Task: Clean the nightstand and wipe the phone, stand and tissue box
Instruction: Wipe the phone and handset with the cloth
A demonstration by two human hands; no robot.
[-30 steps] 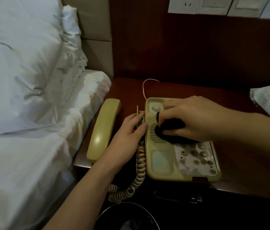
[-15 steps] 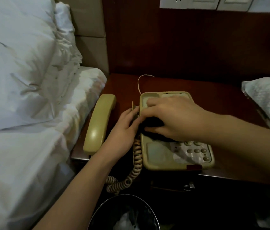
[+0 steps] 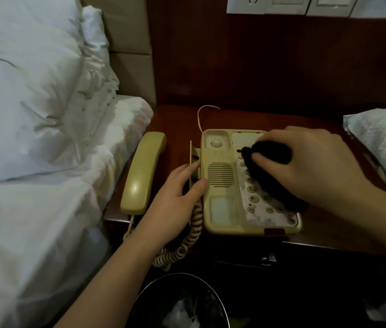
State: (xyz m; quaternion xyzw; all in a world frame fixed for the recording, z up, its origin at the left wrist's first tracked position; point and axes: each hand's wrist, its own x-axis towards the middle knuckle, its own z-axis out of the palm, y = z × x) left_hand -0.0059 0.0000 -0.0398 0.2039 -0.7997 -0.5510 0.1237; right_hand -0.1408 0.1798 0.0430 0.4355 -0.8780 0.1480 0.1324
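The right hand (image 3: 310,166) hides much of the keypad, fingers and thumb clamped on one dark cloth (image 3: 272,151) pressed to the buttons of the one phone base (image 3: 220,176) on the nightstand (image 3: 177,119). The left hand (image 3: 175,197) steadies the base's left edge, thumb on top, fingers loosely apart. One handset (image 3: 143,171) lies off-cradle just left — its coiled cord (image 3: 187,242) drops over the front edge.

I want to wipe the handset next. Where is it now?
In the head view, the handset lies off its cradle on the nightstand, near its left edge beside the bed, left of the left hand and the phone base.
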